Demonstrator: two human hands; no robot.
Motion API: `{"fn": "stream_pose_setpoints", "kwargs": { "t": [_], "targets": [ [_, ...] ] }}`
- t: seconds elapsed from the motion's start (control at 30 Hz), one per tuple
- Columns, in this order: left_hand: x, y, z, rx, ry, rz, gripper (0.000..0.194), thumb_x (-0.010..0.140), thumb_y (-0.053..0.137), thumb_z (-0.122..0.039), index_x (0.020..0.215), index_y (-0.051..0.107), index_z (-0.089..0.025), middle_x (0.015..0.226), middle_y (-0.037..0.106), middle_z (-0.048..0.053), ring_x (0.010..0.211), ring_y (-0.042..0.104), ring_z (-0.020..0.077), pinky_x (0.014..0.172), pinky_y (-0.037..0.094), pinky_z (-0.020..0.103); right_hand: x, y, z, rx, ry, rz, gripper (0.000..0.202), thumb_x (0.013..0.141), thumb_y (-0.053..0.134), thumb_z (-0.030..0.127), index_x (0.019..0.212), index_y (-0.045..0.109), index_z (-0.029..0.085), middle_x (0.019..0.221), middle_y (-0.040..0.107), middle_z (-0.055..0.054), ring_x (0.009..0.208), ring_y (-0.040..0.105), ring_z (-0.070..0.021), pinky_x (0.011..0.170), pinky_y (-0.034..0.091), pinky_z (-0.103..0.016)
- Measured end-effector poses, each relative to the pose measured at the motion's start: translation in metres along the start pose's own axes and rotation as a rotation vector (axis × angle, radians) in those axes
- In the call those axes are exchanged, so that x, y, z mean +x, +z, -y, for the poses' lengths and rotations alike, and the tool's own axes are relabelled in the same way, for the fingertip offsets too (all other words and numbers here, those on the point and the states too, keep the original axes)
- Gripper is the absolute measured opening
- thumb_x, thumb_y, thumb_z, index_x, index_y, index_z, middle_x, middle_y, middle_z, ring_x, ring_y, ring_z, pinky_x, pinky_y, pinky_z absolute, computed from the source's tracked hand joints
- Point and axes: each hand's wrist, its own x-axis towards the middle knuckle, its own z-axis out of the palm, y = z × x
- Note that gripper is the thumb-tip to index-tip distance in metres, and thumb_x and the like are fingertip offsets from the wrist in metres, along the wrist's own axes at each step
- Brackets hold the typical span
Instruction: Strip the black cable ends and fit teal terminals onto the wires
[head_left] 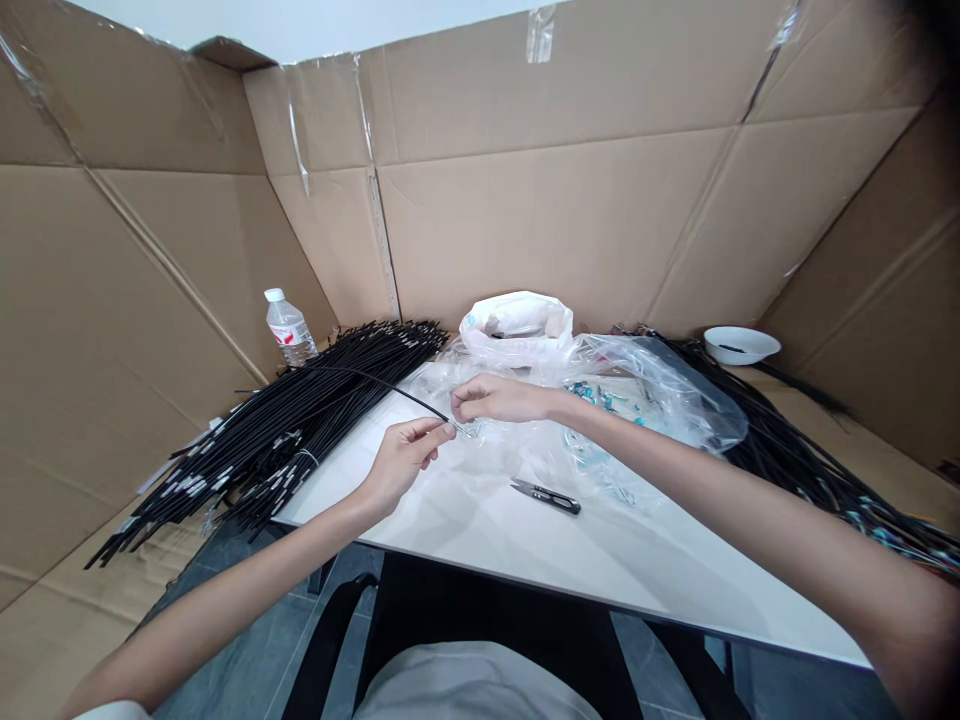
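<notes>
Between thumb and fingers, my left hand (409,455) pinches a thin black cable (382,381) close to its pale, bare-looking end. The rest of that cable arcs back to the left over a large heap of black cables (322,410). My right hand (487,398) is just beyond the cable end, its fingers curled together; whatever they hold, if anything, is hidden. A pair of black thread snips (546,496) lies on the white table (450,520) nearer to me. Small blue-green pieces (600,395) are on clear plastic beyond my right forearm.
A white bag (516,330) with a rolled-open top stands at the back, clear plastic sheeting (675,390) beside it. More black cables (802,450) and a white bowl (742,345) are on the right. A water bottle (291,328) stands behind the left heap. Cardboard walls (555,200) enclose the table.
</notes>
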Motion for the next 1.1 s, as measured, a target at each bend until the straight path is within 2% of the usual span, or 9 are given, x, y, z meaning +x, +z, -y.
{"fn": "stream_pose_setpoints", "kwargs": {
  "t": [0.13,0.23,0.4,0.5,0.63,0.77,0.9,1.1],
  "targets": [
    [0.001,-0.001,0.005,-0.006,-0.007,-0.026,0.031,0.068,0.079,-0.051,0.070,0.074,-0.020,0.060,0.050,0.000,0.056,0.038,0.0127,0.053,0.029,0.028,-0.001,0.003,-0.002,0.009,0.005,-0.022,0.020,0.082,0.064,0.036,0.078,0.070,0.018,0.072,0.059,0.001,0.070,0.049,-0.0138,0.064,0.036,-0.027],
    [0.000,0.001,0.007,-0.003,-0.015,-0.027,0.030,0.069,0.078,-0.049,0.069,0.073,-0.020,0.059,0.051,-0.001,0.055,0.039,0.0123,0.053,0.030,0.027,-0.001,0.001,-0.005,-0.010,-0.024,0.012,0.020,0.084,0.064,0.035,0.077,0.070,0.017,0.071,0.061,0.001,0.068,0.050,-0.0136,0.064,0.037,-0.027],
    [0.000,0.005,0.009,0.022,-0.009,0.003,0.027,0.072,0.073,-0.046,0.067,0.068,-0.020,0.057,0.049,-0.002,0.054,0.041,0.0127,0.052,0.031,0.027,0.000,-0.002,-0.002,-0.195,-0.110,0.074,0.016,0.087,0.060,0.025,0.073,0.066,0.018,0.069,0.059,0.001,0.065,0.049,-0.0135,0.063,0.036,-0.027],
    [0.003,0.004,0.009,0.062,0.013,0.038,0.026,0.071,0.073,-0.045,0.066,0.068,-0.020,0.055,0.049,-0.002,0.053,0.040,0.0129,0.051,0.029,0.027,-0.001,-0.002,0.003,-0.383,-0.180,0.067,0.014,0.083,0.060,0.015,0.070,0.063,0.018,0.071,0.059,0.000,0.067,0.050,-0.0147,0.065,0.036,-0.028],
    [0.008,-0.002,0.007,0.124,0.058,0.067,0.023,0.068,0.074,-0.042,0.063,0.068,-0.020,0.053,0.049,-0.003,0.052,0.038,0.0123,0.053,0.028,0.027,0.001,-0.001,0.008,-0.490,-0.160,0.094,0.014,0.077,0.063,0.010,0.067,0.057,0.019,0.068,0.056,0.001,0.068,0.048,-0.0145,0.064,0.035,-0.027],
    [0.010,-0.006,0.003,0.154,0.074,0.061,0.022,0.067,0.074,-0.040,0.063,0.067,-0.020,0.055,0.052,-0.002,0.055,0.042,0.0133,0.053,0.030,0.026,0.003,0.000,0.005,-0.377,-0.115,0.106,0.013,0.081,0.057,0.014,0.070,0.054,0.019,0.067,0.052,0.003,0.062,0.044,-0.0125,0.060,0.034,-0.027],
    [0.007,-0.006,-0.002,0.130,0.039,0.068,0.023,0.070,0.071,-0.043,0.068,0.068,-0.020,0.062,0.056,0.000,0.058,0.049,0.0150,0.052,0.035,0.026,0.003,0.004,-0.002,-0.211,-0.063,0.062,0.013,0.085,0.052,0.020,0.073,0.055,0.019,0.069,0.051,0.003,0.062,0.042,-0.0118,0.057,0.033,-0.026],
    [0.002,-0.005,-0.008,0.067,-0.060,0.100,0.029,0.073,0.069,-0.046,0.076,0.071,-0.017,0.076,0.061,0.002,0.068,0.052,0.0146,0.060,0.039,0.025,-0.002,0.009,-0.004,-0.041,-0.009,0.028,0.015,0.085,0.054,0.026,0.076,0.060,0.017,0.075,0.055,0.000,0.070,0.047,-0.0137,0.065,0.037,-0.028]
  ]
}}
